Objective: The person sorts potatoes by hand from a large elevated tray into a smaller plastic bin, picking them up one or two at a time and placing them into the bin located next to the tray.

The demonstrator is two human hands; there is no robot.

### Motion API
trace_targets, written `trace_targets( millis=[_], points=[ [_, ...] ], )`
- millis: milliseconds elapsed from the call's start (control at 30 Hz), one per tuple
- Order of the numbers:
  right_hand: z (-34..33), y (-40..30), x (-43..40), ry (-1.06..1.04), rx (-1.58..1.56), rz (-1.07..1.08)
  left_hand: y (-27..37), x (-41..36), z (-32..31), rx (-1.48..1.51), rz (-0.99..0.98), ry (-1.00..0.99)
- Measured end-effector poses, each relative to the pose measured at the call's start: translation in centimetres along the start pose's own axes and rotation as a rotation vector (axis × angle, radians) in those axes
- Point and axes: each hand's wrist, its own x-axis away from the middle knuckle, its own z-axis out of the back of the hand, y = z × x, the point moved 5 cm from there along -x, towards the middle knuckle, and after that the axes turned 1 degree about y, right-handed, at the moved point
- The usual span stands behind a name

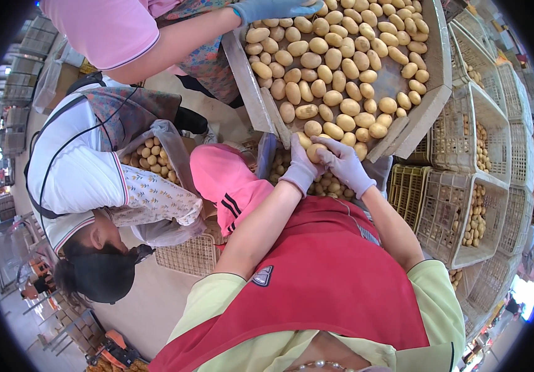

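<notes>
Both of my hands wear pale lilac gloves and meet at the near end of a sorting table heaped with potatoes (333,59). My left hand (301,162) is closed on a potato (316,153), its fingers along the potato's left side. My right hand (344,163) touches the same potato from the right; its palm and inner fingers are hidden, so its hold is unclear. More potatoes lie just beyond my fingers on the table. Below my hands, between my forearms, a container holds many potatoes (332,186), partly covered by my gloves and red apron.
Wooden boards (427,122) edge the table. Plastic crates (474,218) with potatoes stand stacked at right, beside a yellow crate (409,193). At left, a co-worker (78,153) bends by a lined box of potatoes (153,158). Another co-worker's blue-gloved hand (276,10) reaches over the table.
</notes>
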Motion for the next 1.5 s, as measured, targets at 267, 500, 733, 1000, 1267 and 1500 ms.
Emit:
trace_targets(
  millis=[267,500,733,1000,1267,1500],
  points=[
    [0.0,0.8,-1.0,-0.055,-0.19,-0.246,0.3,-1.1,1.0,-0.014,0.008,-0.128],
    [-0.3,-2.8,-6.8,0.252,0.732,0.451,-0.2,1.6,-1.2,-0.036,-0.12,-0.121],
    [-2.5,-2.6,-11.1,-0.12,1.363,0.078,0.2,1.5,-1.3,0.009,-0.029,-0.206],
    [3.6,-2.8,-3.2,-0.012,-0.831,-0.083,-0.2,3.0,-2.7,-0.057,-0.1,-0.167],
    [5.5,0.9,3.1,0.163,-1.138,-0.1,0.6,4.4,-3.8,-0.646,-0.44,-0.269],
    [5.8,0.5,5.5,0.235,-1.394,-0.038,0.6,3.3,-2.7,-0.166,-0.089,-0.258]
  ],
)
